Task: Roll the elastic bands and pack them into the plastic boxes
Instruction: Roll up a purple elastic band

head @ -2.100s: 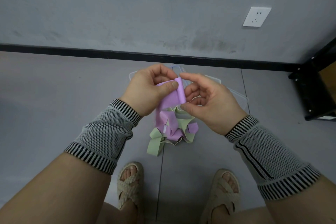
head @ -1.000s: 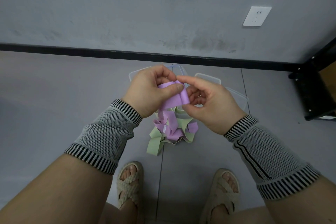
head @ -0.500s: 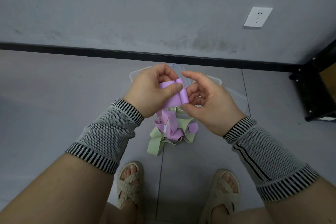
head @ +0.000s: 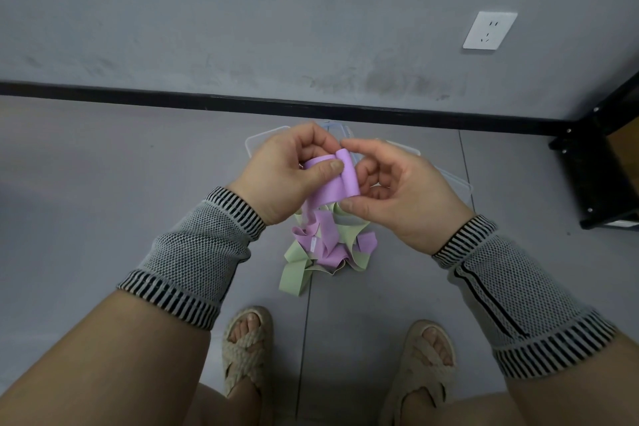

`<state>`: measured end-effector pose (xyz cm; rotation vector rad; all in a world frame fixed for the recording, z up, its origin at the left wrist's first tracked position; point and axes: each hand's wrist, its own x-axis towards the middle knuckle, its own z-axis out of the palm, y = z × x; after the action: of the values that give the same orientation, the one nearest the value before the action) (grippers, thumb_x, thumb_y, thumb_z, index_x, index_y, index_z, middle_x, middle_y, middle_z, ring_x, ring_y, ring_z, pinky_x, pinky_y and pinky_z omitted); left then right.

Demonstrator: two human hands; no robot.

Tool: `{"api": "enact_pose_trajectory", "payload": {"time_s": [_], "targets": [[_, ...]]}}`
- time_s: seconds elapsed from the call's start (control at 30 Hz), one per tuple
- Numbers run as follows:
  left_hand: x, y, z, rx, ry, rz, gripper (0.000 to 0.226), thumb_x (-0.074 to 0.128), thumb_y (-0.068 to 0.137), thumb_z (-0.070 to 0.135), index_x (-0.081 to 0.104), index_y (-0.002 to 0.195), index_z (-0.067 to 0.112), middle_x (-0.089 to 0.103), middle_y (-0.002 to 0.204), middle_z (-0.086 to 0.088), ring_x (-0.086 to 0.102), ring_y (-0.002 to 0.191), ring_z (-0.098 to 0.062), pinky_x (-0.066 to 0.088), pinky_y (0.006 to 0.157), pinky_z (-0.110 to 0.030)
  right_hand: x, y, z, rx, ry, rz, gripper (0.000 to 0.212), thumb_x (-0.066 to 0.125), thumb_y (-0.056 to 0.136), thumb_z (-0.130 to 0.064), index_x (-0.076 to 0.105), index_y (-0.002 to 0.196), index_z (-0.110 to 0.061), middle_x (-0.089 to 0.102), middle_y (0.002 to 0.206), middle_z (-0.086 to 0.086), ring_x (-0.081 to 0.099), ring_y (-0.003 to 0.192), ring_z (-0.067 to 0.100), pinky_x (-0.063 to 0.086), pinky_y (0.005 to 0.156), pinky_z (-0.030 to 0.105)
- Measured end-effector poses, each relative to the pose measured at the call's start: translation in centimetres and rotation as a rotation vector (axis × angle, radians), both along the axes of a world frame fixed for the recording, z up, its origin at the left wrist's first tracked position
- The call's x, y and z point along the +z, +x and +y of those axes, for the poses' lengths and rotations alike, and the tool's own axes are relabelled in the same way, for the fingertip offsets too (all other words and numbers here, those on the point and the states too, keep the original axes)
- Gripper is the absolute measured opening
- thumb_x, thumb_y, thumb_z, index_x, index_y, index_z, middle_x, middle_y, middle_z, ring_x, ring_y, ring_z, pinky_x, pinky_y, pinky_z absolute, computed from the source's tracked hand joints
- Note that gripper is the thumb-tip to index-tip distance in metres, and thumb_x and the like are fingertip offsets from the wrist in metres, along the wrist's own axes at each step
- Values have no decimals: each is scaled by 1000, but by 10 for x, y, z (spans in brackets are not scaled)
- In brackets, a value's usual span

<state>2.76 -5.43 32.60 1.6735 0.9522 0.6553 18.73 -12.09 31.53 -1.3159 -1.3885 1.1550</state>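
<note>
Both hands raised together over the floor (head: pixel 103 183), working one purple band (head: pixel 333 183). Left hand (head: pixel 283 173) pinching the band's flat stretch, thumb pressed on top, fingers curled beneath. Right hand (head: pixel 397 190) pinching the rolled end, forefinger at the roll's upper edge and thumb at its lower edge, other fingers curled behind. Loose tail of the band hanging down from the left hand toward the pile (head: pixel 325 249) — a tangle of purple and pale green bands lying on the grey floor straight below the hands. Clear plastic boxes (head: pixel 449 176) on the floor beyond the pile, mostly hidden behind the hands, only rims and corners showing; contents impossible to tell. Knit sleeves (head: pixel 197 263) with striped cuffs on both wrists. Two woven sandals (head: pixel 247 349) at the bottom edge, toes pointing toward the pile, well apart from it. Black skirting (head: pixel 173 98) along the base of the grey wall, a white socket (head: pixel 489 30) up on the right, a black rack (head: pixel 594 176) at the far right edge.
</note>
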Motion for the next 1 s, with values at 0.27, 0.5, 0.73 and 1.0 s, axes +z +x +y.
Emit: {"api": "enact_pose_trajectory", "payload": {"time_s": [0.27,0.5,0.73,1.0], "targets": [[-5,-3,3,53,20,150,18,73,80,20,56,83,24,66,74,-13,57,64,-15,47,64,-31,-4,1,0,0,-23,-18,55,83,64,2,55,100,-29,65,80,-4,62,70,10,55,71,28],[2,-1,1,62,86,149,22,76,75,19,56,81,25,65,77,-24,53,60,-21,46,55,-30,-8,1,0,-27,15,-138,57,82,65,-2,53,100,-37,64,76,-4,61,67,12,55,70,27],[-2,5,0,121,64,53,16,73,79,14,58,75,18,68,75,-19,58,65,-18,51,62,-33,-7,-3,0,-48,86,-260,60,74,71,-1,54,111,-41,60,80,-4,60,73,16,55,74,30],[-3,-4,5,85,-51,-25,14,67,83,6,59,80,17,63,69,-1,57,70,-17,48,68,-27,-7,-3,2,-36,37,-37,69,73,73,7,48,122,-35,59,85,-4,58,77,9,50,72,24]]}}
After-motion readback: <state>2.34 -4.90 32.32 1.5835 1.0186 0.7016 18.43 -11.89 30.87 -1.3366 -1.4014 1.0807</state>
